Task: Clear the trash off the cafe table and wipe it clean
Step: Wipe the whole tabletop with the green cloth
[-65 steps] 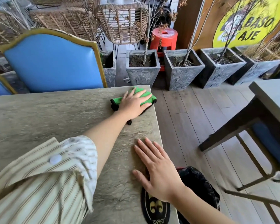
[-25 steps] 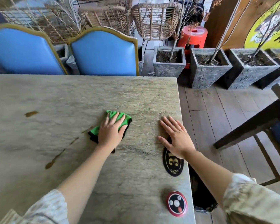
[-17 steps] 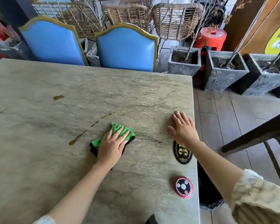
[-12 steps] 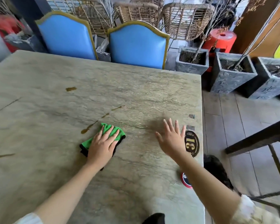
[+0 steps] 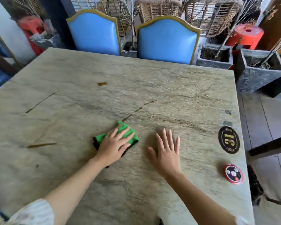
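A green cloth [image 5: 126,133] lies on the stone cafe table [image 5: 177,98], pressed flat under my left hand [image 5: 113,146]. Just beyond the cloth runs a broken line of brown spill streaks [image 5: 139,109]. More brown marks lie farther off: a blot [image 5: 102,83] toward the far side, a long thin streak [image 5: 42,101] and a short smear [image 5: 41,145] on the left. My right hand [image 5: 166,152] rests flat on the bare tabletop to the right of the cloth, fingers spread, holding nothing.
A black oval number plaque [image 5: 228,140] and a round red call button [image 5: 234,174] sit near the table's right edge. Two blue chairs [image 5: 166,42] stand at the far side. Stone planters [image 5: 258,72] and another table's leg [image 5: 269,143] stand on the floor to the right.
My left hand has slid the cloth from the far right corner leftward toward the table's middle. My right hand has moved left, off the number plaque, onto bare tabletop.
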The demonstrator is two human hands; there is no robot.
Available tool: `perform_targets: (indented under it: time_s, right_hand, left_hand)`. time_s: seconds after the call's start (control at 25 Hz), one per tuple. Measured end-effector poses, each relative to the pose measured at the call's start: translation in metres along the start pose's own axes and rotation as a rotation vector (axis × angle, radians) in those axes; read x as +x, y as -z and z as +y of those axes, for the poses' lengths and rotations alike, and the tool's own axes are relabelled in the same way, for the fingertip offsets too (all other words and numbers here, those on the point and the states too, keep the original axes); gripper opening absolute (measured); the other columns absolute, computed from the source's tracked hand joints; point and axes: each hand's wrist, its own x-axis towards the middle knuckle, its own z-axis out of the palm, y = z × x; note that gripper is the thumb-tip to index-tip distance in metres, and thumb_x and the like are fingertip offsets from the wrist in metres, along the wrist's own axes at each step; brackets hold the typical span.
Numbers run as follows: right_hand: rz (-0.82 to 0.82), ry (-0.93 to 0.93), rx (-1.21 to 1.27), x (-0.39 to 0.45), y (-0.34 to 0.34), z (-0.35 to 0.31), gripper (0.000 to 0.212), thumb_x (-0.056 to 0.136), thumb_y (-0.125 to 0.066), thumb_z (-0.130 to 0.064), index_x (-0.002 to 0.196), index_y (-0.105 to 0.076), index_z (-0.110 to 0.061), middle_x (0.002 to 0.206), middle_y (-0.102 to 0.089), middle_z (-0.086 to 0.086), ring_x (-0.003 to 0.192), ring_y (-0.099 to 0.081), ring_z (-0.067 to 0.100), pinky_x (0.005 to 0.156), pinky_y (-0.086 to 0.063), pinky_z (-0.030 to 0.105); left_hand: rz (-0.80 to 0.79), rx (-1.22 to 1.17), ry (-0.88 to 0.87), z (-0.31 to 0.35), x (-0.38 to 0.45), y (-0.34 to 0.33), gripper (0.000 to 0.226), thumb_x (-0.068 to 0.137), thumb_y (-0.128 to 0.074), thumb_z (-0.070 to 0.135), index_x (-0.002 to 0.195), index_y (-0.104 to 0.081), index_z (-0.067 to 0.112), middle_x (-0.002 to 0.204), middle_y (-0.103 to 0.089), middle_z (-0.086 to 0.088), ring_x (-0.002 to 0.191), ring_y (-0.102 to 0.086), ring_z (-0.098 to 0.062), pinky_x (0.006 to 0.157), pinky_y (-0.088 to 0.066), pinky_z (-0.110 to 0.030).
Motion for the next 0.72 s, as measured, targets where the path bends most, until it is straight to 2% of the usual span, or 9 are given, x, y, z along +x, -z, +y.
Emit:
perform_targets:
  time_s: [0.12, 0.2, 0.28, 0.44, 0.6, 0.72]
  right_hand:
    - [0.077, -0.027, -0.033, -0.003, -0.005, -0.002, 0.064, 0.095, -0.031, -0.055, 0.142, -0.043, -0.013, 0.156, -0.025, 0.01, 0.148, -0.011, 0.026, 0.118, -0.003, 0.048]
    - [0.084, -0.043, -0.032, -0.004, -0.007, -0.002, 0.067, 0.095, -0.026, -0.057, 0.144, -0.04, -0.014, 0.157, -0.021, 0.008, 0.148, -0.007, 0.023, 0.119, -0.001, 0.047]
    - [0.077, -0.095, -0.02, 0.0, -0.007, -0.005, 0.07, 0.094, -0.022, -0.059, 0.147, -0.034, -0.015, 0.159, -0.015, 0.007, 0.148, -0.001, 0.023, 0.118, 0.005, 0.046]
    - [0.022, -0.272, -0.037, 0.018, -0.006, -0.013, 0.075, 0.089, -0.015, -0.062, 0.151, -0.02, -0.019, 0.161, -0.004, 0.004, 0.147, 0.015, 0.024, 0.115, 0.015, 0.051]
    - [0.06, -0.343, -0.109, 0.023, -0.013, -0.02, 0.073, 0.092, -0.019, -0.06, 0.149, -0.029, -0.017, 0.16, -0.01, 0.006, 0.148, 0.006, 0.028, 0.116, 0.006, 0.056]
    - [0.078, -0.344, -0.117, 0.022, -0.013, -0.023, 0.072, 0.092, -0.022, -0.06, 0.148, -0.033, -0.016, 0.16, -0.014, 0.006, 0.148, 0.002, 0.028, 0.117, 0.0, 0.053]
  left_hand:
    - [-0.091, -0.025, -0.363, -0.032, 0.002, 0.009, 0.044, 0.1, -0.028, 0.05, 0.143, -0.036, 0.042, 0.155, -0.024, 0.015, 0.146, -0.012, -0.016, 0.117, -0.012, -0.033]
    - [-0.085, 0.001, -0.48, -0.05, 0.016, 0.01, 0.042, 0.101, -0.031, 0.047, 0.142, -0.035, 0.042, 0.154, -0.026, 0.014, 0.146, -0.006, -0.013, 0.118, -0.009, -0.033]
    - [-0.106, -0.006, -0.47, -0.067, 0.036, 0.009, 0.043, 0.101, -0.03, 0.047, 0.144, -0.031, 0.044, 0.156, -0.022, 0.015, 0.147, -0.005, -0.016, 0.12, -0.009, -0.038]
    - [-0.08, -0.012, -0.323, -0.092, 0.082, 0.006, 0.046, 0.098, -0.023, 0.052, 0.143, -0.03, 0.045, 0.155, -0.023, 0.016, 0.147, -0.012, -0.021, 0.119, -0.013, -0.047]
    - [-0.07, -0.022, -0.197, -0.1, 0.13, 0.008, 0.054, 0.093, -0.017, 0.057, 0.142, -0.034, 0.042, 0.155, -0.026, 0.012, 0.146, -0.016, -0.026, 0.119, -0.008, -0.046]
    - [-0.063, -0.025, -0.151, -0.106, 0.17, 0.004, 0.049, 0.096, -0.026, 0.054, 0.142, -0.036, 0.04, 0.155, -0.027, 0.009, 0.146, -0.018, -0.029, 0.12, -0.013, -0.047]
